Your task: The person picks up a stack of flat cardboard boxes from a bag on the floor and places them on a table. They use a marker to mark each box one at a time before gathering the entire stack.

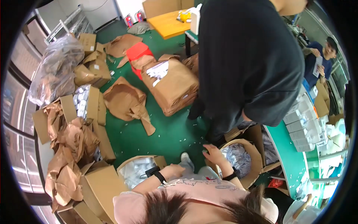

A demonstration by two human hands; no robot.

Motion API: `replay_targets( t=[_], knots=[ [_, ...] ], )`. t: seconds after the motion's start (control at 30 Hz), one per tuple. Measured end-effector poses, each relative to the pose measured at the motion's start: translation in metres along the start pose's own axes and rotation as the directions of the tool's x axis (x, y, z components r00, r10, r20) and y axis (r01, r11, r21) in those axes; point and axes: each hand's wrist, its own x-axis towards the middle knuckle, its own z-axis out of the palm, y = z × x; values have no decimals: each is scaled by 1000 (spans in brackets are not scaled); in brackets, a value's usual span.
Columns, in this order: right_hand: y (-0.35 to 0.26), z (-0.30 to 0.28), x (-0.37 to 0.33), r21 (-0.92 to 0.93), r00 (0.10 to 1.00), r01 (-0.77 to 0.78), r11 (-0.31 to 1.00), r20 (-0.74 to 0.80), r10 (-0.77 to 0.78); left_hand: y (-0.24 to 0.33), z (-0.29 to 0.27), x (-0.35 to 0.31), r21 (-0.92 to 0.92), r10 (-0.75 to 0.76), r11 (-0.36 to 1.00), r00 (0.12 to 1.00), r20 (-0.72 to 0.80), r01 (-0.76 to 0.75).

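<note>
My left hand (173,171), with a black watch on the wrist, hangs just above my lap. Its fingers blend together, so I cannot make out whether they are curled round anything. To its left is a round cardboard drum (160,159) lined with clear plastic bags (138,170). My right hand (213,154), a black band on its wrist, reaches forward with fingers apart and nothing in them. Right beside it stands another cardboard drum (255,158) full of silvery packets (236,159).
A person in black (250,63) bends over close in front. Cardboard boxes (106,186) and crumpled brown paper (69,149) crowd the left side. A stuffed brown paper sack (175,86) stands ahead on the green floor. White boxes (302,125) sit on the right-hand bench (285,149).
</note>
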Motion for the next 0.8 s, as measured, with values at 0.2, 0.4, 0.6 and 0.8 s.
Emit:
replay_targets(
  t=[0.2,0.4,0.6,0.8],
  knots=[
    [-17,40,48,-181,915,198,963,387,-115,-18,2,-24,-78,-361,929,833,-420,362],
    [-29,48,73,-144,751,219,965,657,-72,-68,32,12,-227,-346,913,938,5,338],
    [9,21,123,-119,851,139,983,523,-57,-91,-84,62,-50,-246,968,969,35,247],
    [10,-37,157,-257,856,-94,962,472,210,-86,-177,78,-295,-413,817,859,302,496]
  ],
)
